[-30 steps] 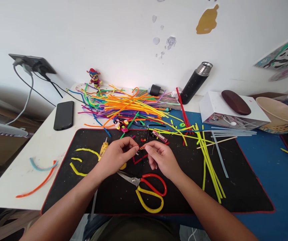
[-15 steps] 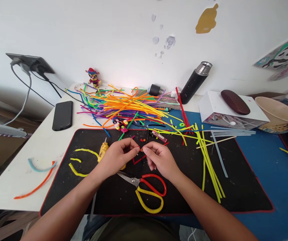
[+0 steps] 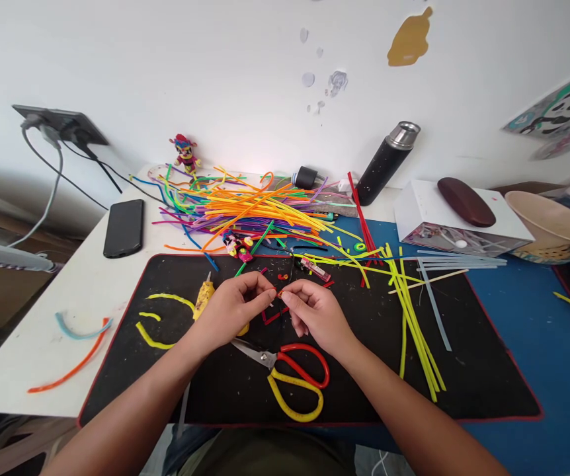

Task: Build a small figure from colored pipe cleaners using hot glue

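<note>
My left hand (image 3: 238, 304) and my right hand (image 3: 319, 311) meet over the black mat (image 3: 364, 390). Thumb and forefinger of each pinch a tiny red-orange piece (image 3: 280, 295), seemingly of pipe cleaner; the fingertips mostly hide it. A yellow hot glue gun (image 3: 204, 299) lies partly hidden under my left hand, its nozzle pointing away from me. Nearer to me rest scissors (image 3: 267, 358) with one red and one yellow handle. Dark red pipe cleaner bits (image 3: 276, 318) and a small red-orange curl (image 3: 283, 277) lie around the fingertips.
Behind the mat spreads a pile of colourful pipe cleaners (image 3: 260, 208) with a small doll figure (image 3: 238, 246) before it. Yellow-green pipe cleaners (image 3: 416, 330) lie to the right. A black flask (image 3: 381, 165), a white box (image 3: 414, 211) and a phone (image 3: 124, 228) stand or lie around.
Both hands stay almost in place, still pinching the small piece. The right fingertips have shifted very slightly left. Everything else lies as before.
</note>
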Available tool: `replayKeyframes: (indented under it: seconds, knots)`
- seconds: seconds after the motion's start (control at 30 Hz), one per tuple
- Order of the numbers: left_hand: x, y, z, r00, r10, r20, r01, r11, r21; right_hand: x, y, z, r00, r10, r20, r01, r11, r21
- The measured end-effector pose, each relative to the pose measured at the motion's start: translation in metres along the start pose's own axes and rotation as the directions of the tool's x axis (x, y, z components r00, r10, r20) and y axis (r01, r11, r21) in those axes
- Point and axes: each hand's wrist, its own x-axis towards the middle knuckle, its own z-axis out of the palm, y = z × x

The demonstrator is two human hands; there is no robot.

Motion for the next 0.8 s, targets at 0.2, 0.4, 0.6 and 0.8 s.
replayKeyframes:
  seconds: [0.2, 0.4, 0.6, 0.8]
  knots:
    - [0.0003, -0.0003, 0.0004, 1.0, -0.013, 0.029, 0.013, 1.0, -0.005, 0.0002, 0.0016, -0.0011, 1.0, 0.0, -0.007, 0.0, 1.0, -0.002]
    - [0.0005, -0.0012, 0.001, 1.0, -0.007, 0.021, 0.008, 1.0, -0.019, -0.0007, 0.0005, -0.0013, 1.0, 0.002, -0.018, -0.001, 1.0, 0.012]
    - [-0.0002, -0.0015, -0.0001, 0.998, -0.01, 0.057, 0.012, 1.0, -0.029, 0.0001, -0.0005, -0.0002, 1.0, -0.009, -0.006, 0.009, 1.0, 0.011]
    - [0.0005, -0.007, -0.0066, 0.997, -0.008, 0.07, 0.013, 0.997, -0.069, 0.0004, 0.0014, -0.0028, 1.0, 0.003, -0.009, -0.003, 1.0, 0.005]
